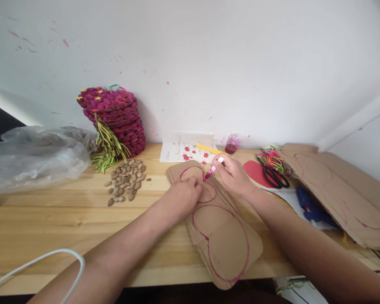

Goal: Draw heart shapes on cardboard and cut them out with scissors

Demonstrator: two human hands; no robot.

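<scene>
My right hand (229, 173) grips a marker (210, 171) with a white end and a magenta-stained barrel. Its tip touches a magenta outline on a long piece of cardboard (221, 236). Just left of the tip, my left hand (186, 190) presses on the cardboard with bent, closed fingers, hiding part of the outline. The nearer half of the cardboard carries a second, larger rounded outline with a notch on its left side.
Nutlike brown pieces (126, 179) lie left, before a magenta textured container (123, 122) with a green tassel. A plastic bag (41, 156) stands farther left. Behind are printed paper (174, 154) and a cup (232, 144). Right lie scissors (277, 177), a blue glue gun (313, 207) and more cardboard (338, 190).
</scene>
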